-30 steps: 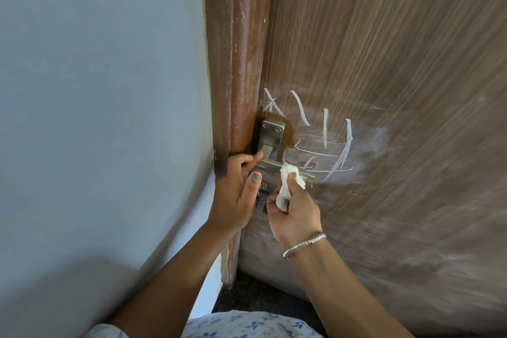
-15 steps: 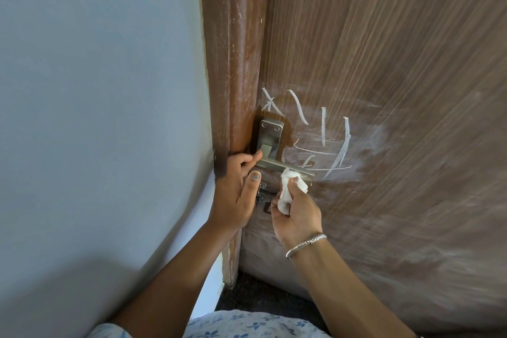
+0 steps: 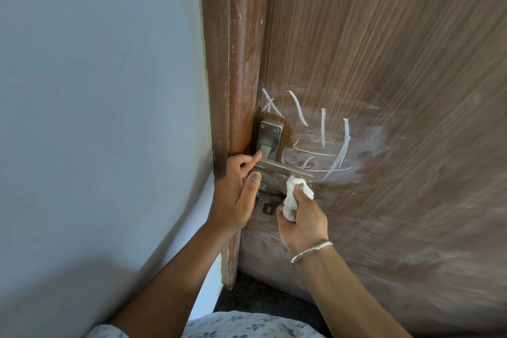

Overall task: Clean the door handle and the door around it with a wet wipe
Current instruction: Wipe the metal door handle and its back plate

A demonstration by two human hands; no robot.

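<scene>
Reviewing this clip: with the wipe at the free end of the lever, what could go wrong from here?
1. The right hand holds the wet wipe bunched small under the door handle, so little cloth meets the metal and the lever's top may be missed.
2. The chalk marks and the white smear on the door are untouched; a loaded wipe may only spread them.
3. The left hand covers the lever's base, which may stay uncleaned.

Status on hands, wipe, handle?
Left hand steadying brushed-metal lever handle. Right hand pressing crumpled white wipe under lever tip. White chalk marks uncleaned. Nothing blocking.
</scene>
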